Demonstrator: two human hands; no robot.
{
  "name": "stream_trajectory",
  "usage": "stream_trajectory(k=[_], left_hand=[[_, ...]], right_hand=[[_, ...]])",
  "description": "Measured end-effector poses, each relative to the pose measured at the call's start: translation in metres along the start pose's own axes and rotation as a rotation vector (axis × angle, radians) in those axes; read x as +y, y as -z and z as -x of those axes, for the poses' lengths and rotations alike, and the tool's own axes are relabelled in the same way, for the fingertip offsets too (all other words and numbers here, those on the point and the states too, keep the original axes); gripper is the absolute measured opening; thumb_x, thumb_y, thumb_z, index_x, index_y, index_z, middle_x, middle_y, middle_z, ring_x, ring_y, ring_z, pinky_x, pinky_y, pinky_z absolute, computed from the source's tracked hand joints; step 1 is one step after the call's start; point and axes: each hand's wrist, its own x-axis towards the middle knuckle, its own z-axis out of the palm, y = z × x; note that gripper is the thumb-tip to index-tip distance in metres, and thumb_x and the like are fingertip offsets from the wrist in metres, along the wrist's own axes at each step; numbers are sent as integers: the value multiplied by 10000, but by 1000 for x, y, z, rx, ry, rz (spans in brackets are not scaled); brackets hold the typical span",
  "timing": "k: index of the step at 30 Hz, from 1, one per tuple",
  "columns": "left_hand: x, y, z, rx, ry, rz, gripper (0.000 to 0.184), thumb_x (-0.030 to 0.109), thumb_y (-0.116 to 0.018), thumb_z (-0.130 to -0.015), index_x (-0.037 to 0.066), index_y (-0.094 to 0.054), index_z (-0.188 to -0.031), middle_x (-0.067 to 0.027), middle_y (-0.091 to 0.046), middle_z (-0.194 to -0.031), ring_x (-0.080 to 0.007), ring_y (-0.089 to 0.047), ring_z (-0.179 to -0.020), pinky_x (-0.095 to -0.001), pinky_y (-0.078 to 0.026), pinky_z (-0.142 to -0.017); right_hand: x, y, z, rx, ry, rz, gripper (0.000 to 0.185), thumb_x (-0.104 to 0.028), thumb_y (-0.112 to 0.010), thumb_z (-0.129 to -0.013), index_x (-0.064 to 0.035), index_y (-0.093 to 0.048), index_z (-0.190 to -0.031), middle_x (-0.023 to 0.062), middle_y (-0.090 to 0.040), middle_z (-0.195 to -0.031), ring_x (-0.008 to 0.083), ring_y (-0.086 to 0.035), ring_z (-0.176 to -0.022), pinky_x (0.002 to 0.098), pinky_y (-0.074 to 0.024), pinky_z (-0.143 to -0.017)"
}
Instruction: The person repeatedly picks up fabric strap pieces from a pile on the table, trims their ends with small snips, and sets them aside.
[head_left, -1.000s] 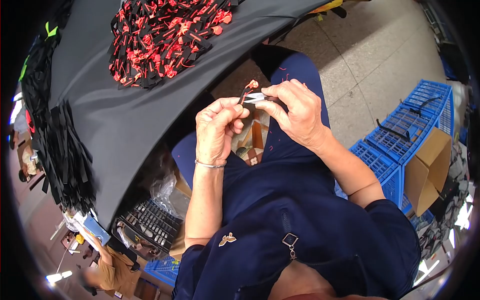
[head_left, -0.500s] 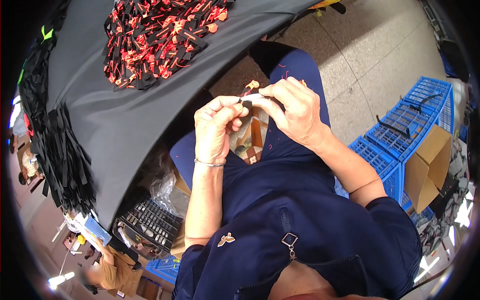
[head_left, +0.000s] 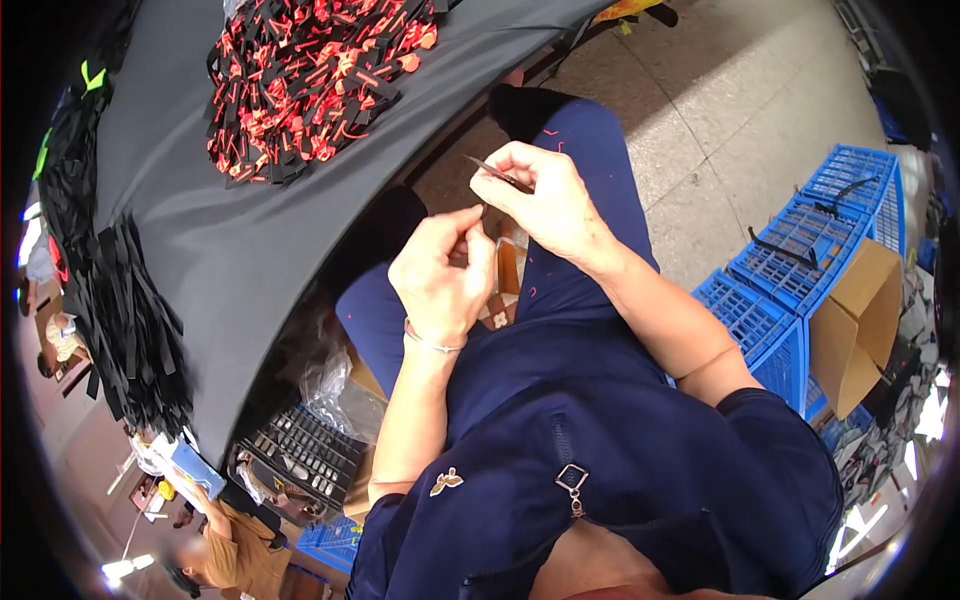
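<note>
My right hand [head_left: 548, 200] is closed around a pair of small metal snips [head_left: 500, 174], whose dark tip points up and to the left. Just below and left of it, my left hand [head_left: 445, 272] is pinched on something dark and tiny at the fingertips, too small to name. The two hands are close together above my lap. Up on the black cloth lies a large pile of black tabs with red-orange cords [head_left: 300, 90]. A few red thread bits rest on my trouser leg [head_left: 590, 150].
Black cloth [head_left: 230, 240] covers the surface at the left, with a bundle of black strips [head_left: 135, 320] along its edge. Blue plastic crates [head_left: 800, 240] and an open cardboard box [head_left: 855, 325] stand at the right. Another person [head_left: 240, 550] is at the lower left.
The snips have come away from the piece at my left fingertips and now point up-left. My left hand has turned, and the red-orange cord end above it no longer shows.
</note>
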Motion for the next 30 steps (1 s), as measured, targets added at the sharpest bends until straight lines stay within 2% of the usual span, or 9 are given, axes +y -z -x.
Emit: stream_trajectory(k=[1, 5, 12, 16, 17, 20, 24, 27, 30], left_hand=[[-7, -1, 3, 0, -118, -58, 142, 53, -636, -876, -28, -683, -982, -28, -681, -780, -80, -616, -659, -211, -494, -627], [-1, 0, 2, -100, 537, 648, 196, 117, -641, -912, -26, -657, -1045, -73, -691, -838, -112, -640, -675, -220, -522, -630], [-26, 6, 1, -215, 798, 1313, 141, 64, -629, -885, -12, -635, -1004, -100, -682, -827, -108, -626, -657, -231, -530, -628], [-22, 4, -1, -144, 803, 1325, 133, 53, -616, -880, -18, -634, -992, -91, -674, -814, -110, -622, -658, -238, -534, -637], [-21, 2, -1, -139, 786, 1323, 130, 51, -613, -881, -19, -634, -988, -91, -675, -817, -109, -622, -659, -237, -534, -638], [-20, -2, -1, -131, 741, 1306, 118, 42, -609, -881, -23, -639, -975, -92, -677, -821, -105, -619, -657, -232, -532, -635], [-14, -2, -1, -111, 711, 1227, 98, 27, -614, -875, -30, -651, -946, -95, -678, -811, -97, -609, -632, -221, -527, -615], [-14, -2, 0, -87, 742, 1218, 89, 19, -618, -870, -32, -658, -932, -99, -679, -802, -94, -599, -609, -212, -517, -595], [-16, -3, -1, -83, 731, 1216, 87, 14, -615, -871, -31, -660, -930, -103, -682, -804, -91, -593, -597, -205, -509, -583]], right_hand=[[-3, 0, 0, -10, 30, -21, 171, -152, -691, -874, -15, -623, -951, -24, -606, -722, 20, -523, -677, 210, -447, -625], [-6, 2, 0, -35, 186, -54, 104, -76, -619, -912, -20, -605, -997, 14, -634, -886, 62, -574, -802, 238, -494, -756], [-11, 6, 8, 12, 207, 75, 226, -113, -674, -867, -40, -604, -1069, 63, -657, -935, 123, -631, -878, 271, -506, -796], [-13, 8, 21, 223, 358, 250, 245, -185, -721, -832, -60, -626, -1020, 73, -666, -880, 178, -647, -811, 304, -511, -750], [-14, 15, 27, 207, 397, 451, 226, -198, -745, -798, -77, -638, -956, 46, -660, -816, 203, -631, -724, 320, -500, -671], [-15, 17, 37, 212, 600, 723, 215, -91, -762, -758, -23, -661, -934, 63, -658, -789, 179, -600, -660, 288, -480, -596], [-7, 14, 33, 284, 726, 797, 214, -105, -783, -723, -36, -665, -888, 60, -643, -736, 208, -571, -615, 302, -467, -554], [-7, 12, 33, 262, 612, 772, 170, -95, -774, -733, -44, -663, -850, 57, -645, -738, 210, -566, -608, 303, -465, -551], [-7, 11, 33, 309, 589, 687, 136, -188, -742, -779, -116, -627, -787, 6, -609, -682, 196, -571, -605, 310, -446, -562]])
